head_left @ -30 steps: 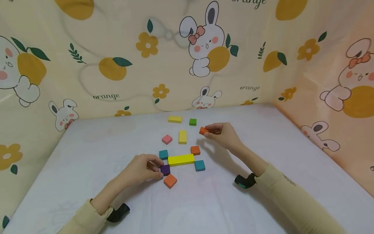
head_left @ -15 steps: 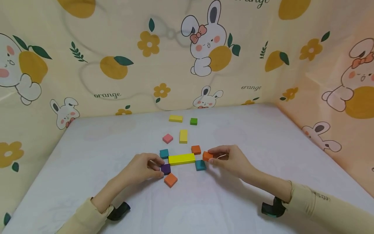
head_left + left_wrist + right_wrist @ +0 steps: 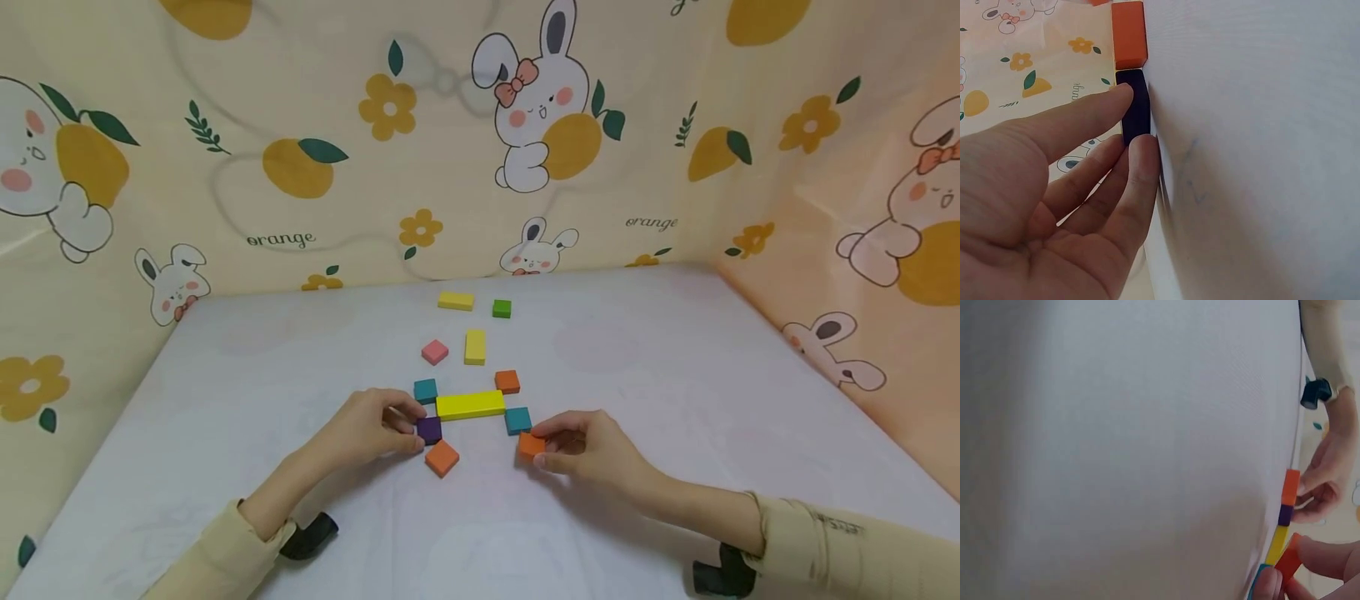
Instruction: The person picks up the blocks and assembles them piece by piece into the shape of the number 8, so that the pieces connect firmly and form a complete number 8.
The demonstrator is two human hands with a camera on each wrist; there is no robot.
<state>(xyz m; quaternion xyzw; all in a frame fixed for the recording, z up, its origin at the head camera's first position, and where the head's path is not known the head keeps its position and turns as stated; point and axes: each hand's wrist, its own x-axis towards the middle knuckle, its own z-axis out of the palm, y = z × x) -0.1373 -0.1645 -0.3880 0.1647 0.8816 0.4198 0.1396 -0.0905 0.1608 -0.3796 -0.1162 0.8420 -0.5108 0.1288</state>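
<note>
In the head view my left hand (image 3: 375,429) holds a dark purple block (image 3: 429,430) between thumb and fingers, flat on the table. An orange block (image 3: 442,458) sits turned at an angle just in front of it. My right hand (image 3: 603,454) pinches another orange block (image 3: 532,447) by its sides, close in front of the right teal block (image 3: 517,421); whether they touch I cannot tell. A long yellow bar (image 3: 470,406) lies between the purple and teal blocks. At its back corners are a second teal block (image 3: 425,391) and a third orange block (image 3: 507,382).
Farther back on the white tabletop (image 3: 300,350) lie a pink block (image 3: 435,352), an upright-lying yellow block (image 3: 475,347), another yellow block (image 3: 456,301) and a green block (image 3: 502,309). A printed curtain (image 3: 337,200) stands behind the table.
My right hand has brought its orange block from beside the rear yellow block toward me, past the right teal block to its front. The left hand has stayed at the purple block.
</note>
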